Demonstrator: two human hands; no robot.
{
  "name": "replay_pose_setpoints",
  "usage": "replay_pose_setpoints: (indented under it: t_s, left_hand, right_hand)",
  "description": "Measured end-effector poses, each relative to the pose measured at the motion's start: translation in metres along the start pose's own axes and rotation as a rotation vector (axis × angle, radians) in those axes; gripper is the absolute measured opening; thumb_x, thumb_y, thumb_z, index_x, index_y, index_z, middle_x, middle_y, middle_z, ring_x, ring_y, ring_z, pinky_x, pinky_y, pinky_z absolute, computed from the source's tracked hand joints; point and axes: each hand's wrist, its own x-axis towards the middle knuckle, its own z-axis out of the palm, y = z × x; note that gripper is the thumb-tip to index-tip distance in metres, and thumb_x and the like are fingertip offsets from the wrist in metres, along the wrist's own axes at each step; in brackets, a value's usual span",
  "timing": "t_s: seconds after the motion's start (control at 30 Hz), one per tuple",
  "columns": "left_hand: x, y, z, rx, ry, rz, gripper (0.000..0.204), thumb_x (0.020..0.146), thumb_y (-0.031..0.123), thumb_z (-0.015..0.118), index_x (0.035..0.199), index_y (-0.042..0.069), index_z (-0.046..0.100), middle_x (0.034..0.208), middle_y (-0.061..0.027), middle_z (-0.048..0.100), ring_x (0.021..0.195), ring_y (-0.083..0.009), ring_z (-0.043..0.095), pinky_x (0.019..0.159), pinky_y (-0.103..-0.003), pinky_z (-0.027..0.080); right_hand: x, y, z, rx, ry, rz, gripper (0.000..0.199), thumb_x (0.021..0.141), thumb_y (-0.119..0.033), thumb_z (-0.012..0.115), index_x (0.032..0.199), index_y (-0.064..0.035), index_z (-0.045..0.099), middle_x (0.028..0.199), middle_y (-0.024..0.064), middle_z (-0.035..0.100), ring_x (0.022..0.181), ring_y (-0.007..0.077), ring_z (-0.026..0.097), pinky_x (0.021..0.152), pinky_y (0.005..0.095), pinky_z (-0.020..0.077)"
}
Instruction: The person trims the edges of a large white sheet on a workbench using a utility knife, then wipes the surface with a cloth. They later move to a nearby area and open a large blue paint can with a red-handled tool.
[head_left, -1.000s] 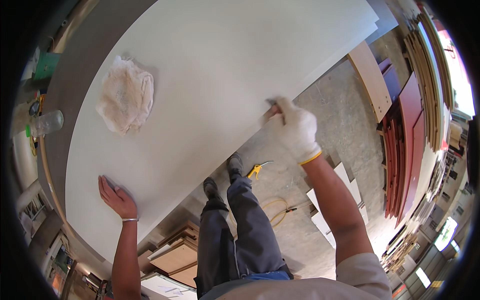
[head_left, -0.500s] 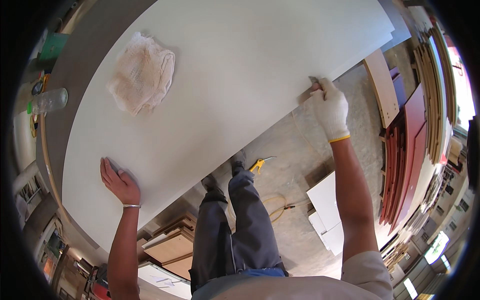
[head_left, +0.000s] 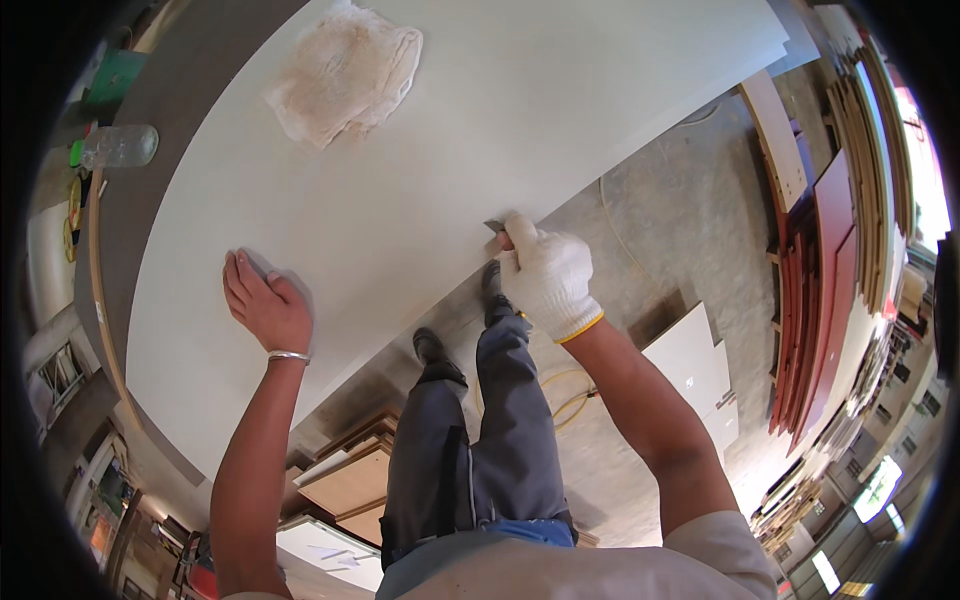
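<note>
A large pale panel (head_left: 400, 200) lies in front of me, its near edge running diagonally up to the right. My left hand (head_left: 268, 305), bare with a bracelet at the wrist, rests flat on the panel with its fingers stretched out. At the near edge, my right hand (head_left: 550, 270) wears a white knit glove with a yellow cuff and is closed. It grips a small flat metal blade (head_left: 494, 227), whose tip shows past the fingers; the rest is hidden. A folded, stained whitish cloth (head_left: 348, 75) lies on the panel beyond my hands.
A clear plastic bottle (head_left: 122, 146) with a green cap lies at the left. Stacked red boards (head_left: 820, 310) lean on the right beside a light wood board (head_left: 775, 145). White panels (head_left: 690, 370) and a yellow hose (head_left: 575, 400) are on the floor. Wooden boards (head_left: 350, 485) sit below the panel.
My right hand has slid along the panel's edge to the left and nearer to me, with the blade in it. My left hand stays flat on the panel. The view has shifted somewhat.
</note>
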Motion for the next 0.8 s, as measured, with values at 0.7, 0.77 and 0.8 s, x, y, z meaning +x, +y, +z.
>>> replay_pose_setpoints:
  t_s: [0.7, 0.77, 0.8]
  left_hand:
    - [0.000, 0.010, -0.003, 0.031, -0.016, -0.030, 0.055, 0.095, 0.019, 0.049, 0.143, -0.004, 0.039, 0.154, -0.0201, 0.036, 0.143, -0.0399, 0.032, 0.119, -0.053, 0.024]
    - [0.002, 0.007, 0.001, 0.038, 0.010, -0.019, 0.054, 0.095, 0.020, 0.049, 0.142, -0.005, 0.039, 0.153, -0.0202, 0.036, 0.143, -0.0399, 0.032, 0.119, -0.053, 0.024]
    - [0.001, 0.006, 0.000, 0.032, 0.006, -0.024, 0.054, 0.095, 0.020, 0.049, 0.142, -0.004, 0.040, 0.153, -0.0202, 0.037, 0.143, -0.0399, 0.032, 0.119, -0.053, 0.024]
  right_hand:
    - [-0.043, -0.082, 0.041, -0.005, -0.032, 0.121, 0.017, 0.087, -0.018, 0.058, 0.102, -0.0151, 0.066, 0.075, 0.0118, 0.070, 0.071, 0.0359, 0.069, 0.065, 0.0486, 0.0535]
    - [-0.048, -0.094, 0.044, 0.009, -0.072, 0.108, 0.014, 0.087, -0.019, 0.059, 0.099, -0.0147, 0.065, 0.074, 0.0107, 0.069, 0.069, 0.0353, 0.068, 0.064, 0.0491, 0.0532]
    - [-0.047, -0.092, 0.044, -0.026, -0.035, 0.097, 0.014, 0.086, -0.021, 0.060, 0.098, -0.0144, 0.065, 0.072, 0.0108, 0.069, 0.068, 0.0347, 0.069, 0.063, 0.0487, 0.0534]
